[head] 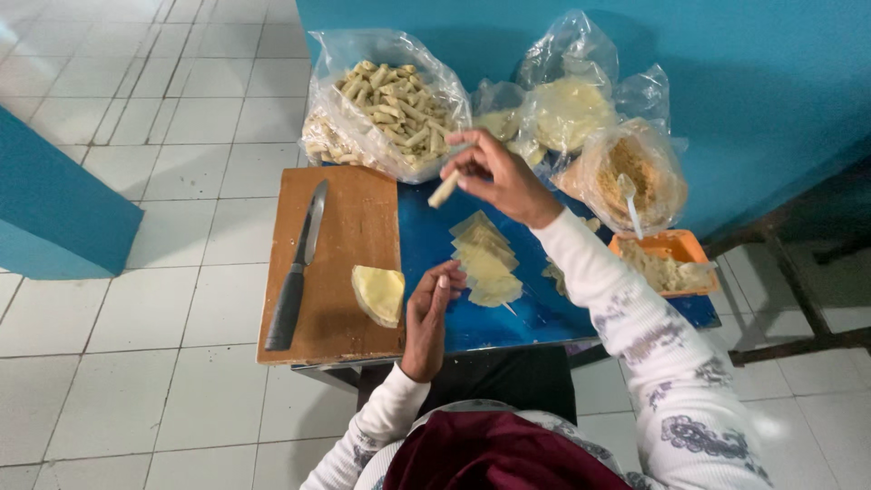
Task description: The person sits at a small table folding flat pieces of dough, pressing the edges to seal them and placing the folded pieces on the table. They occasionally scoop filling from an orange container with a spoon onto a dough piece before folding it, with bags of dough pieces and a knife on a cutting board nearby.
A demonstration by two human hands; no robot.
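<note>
Our right hand (499, 177) has its grip pinched shut on a small pale rolled pastry stick (444, 190), up near the clear plastic bag of finished rolls (386, 104). Left hand (430, 308), loosely curled and holding nothing, rests beside the fanned pale wrapper triangles (485, 261) on the blue counter (531, 318).

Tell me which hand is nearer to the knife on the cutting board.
Left. The left hand rests at the board's right edge, beside the wrapper stack, a short way right of the knife. The right hand is raised farther off, holding a roll near the bag of rolls.
</note>
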